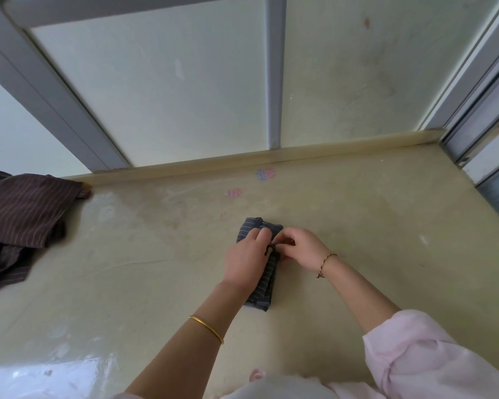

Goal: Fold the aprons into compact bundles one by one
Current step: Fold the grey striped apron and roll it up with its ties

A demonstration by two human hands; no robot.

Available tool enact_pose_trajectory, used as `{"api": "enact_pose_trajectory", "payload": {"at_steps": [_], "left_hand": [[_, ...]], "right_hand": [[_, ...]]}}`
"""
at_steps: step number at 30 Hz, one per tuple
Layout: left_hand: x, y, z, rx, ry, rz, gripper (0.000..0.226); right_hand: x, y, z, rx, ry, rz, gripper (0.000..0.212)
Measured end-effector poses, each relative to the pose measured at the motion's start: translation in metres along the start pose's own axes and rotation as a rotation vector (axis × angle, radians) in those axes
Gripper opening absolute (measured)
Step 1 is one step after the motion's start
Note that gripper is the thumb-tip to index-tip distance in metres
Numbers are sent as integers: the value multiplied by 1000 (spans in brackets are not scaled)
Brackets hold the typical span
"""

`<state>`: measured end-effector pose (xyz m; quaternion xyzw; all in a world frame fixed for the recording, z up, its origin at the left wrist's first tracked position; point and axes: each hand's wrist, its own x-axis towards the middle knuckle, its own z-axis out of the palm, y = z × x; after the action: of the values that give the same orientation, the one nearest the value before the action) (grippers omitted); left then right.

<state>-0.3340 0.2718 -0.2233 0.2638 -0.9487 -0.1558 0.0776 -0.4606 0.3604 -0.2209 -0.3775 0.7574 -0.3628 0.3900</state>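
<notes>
A grey-blue striped apron [264, 286], folded into a narrow compact bundle, lies on the beige surface [144, 254] in the middle of the view. My left hand [247, 259] lies on the bundle's left side, fingers curled at its dark tie string [271, 249]. From the right, my right hand [300, 249] pinches the same string at the bundle's middle. The hands hide most of the bundle's middle part.
A heap of dark brown striped aprons [20, 223] lies at the left edge. A raised beige ledge [242, 161] and grey-framed panels [275, 82] close off the far side. A metal sliding frame [484, 133] stands at the right.
</notes>
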Motion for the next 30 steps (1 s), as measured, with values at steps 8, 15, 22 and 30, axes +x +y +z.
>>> {"api": "enact_pose_trajectory", "payload": {"at_steps": [8, 15, 22, 30], "left_hand": [[-6, -3, -1, -122, -29, -60, 16], [-4, -5, -5, -184, -66, -108, 17], [-3, -15, -17, -197, -99, -105, 22], [2, -13, -23, -592, -91, -323, 22]], "right_hand": [[1, -8, 1, -119, -32, 76, 25], [-1, -6, 1, 2, -43, 150, 7], [-3, 1, -2, 15, 17, 166, 10], [3, 7, 8, -53, 46, 255, 14]]}}
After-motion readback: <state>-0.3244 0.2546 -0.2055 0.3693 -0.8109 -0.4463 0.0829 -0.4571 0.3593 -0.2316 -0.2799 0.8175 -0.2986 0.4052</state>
